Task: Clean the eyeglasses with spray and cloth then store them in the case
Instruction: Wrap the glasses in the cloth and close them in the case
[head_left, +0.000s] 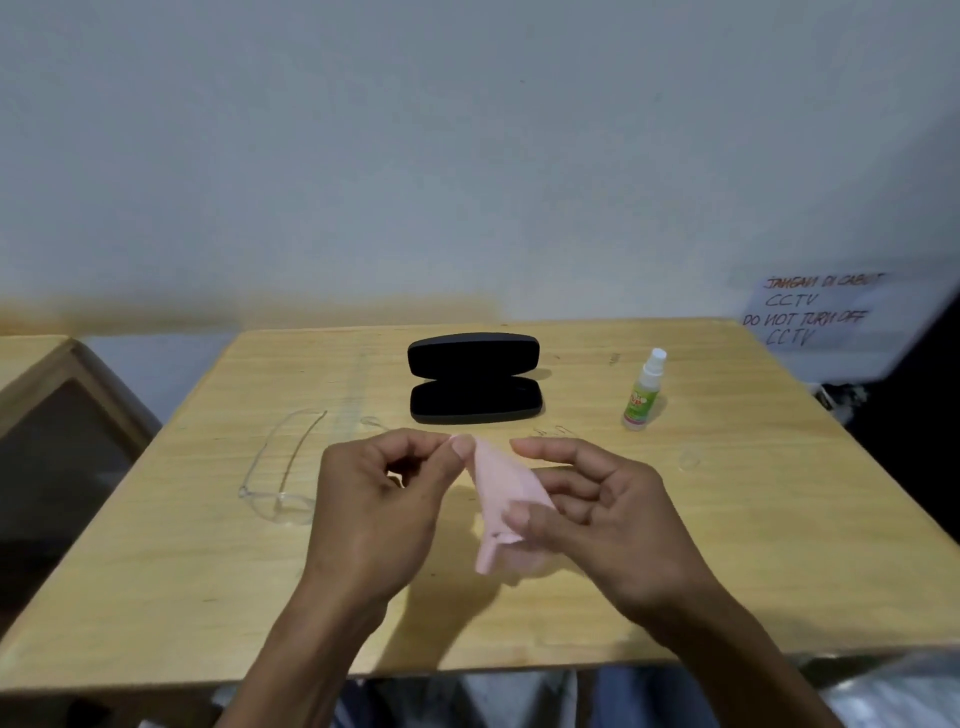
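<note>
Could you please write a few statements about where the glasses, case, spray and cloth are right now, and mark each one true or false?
1. The black case lies open on the table. True.
2. The eyeglasses are inside the case. False: they lie on the table, to the left of the left hand.
3. Both hands hold the pink cloth. True: the left hand pinches its top corner, and the right hand holds it lower down.
4. The spray bottle lies on its side. False: it stands upright, to the right of the case.
5. A hand holds the spray bottle. False: it stands untouched.
</note>
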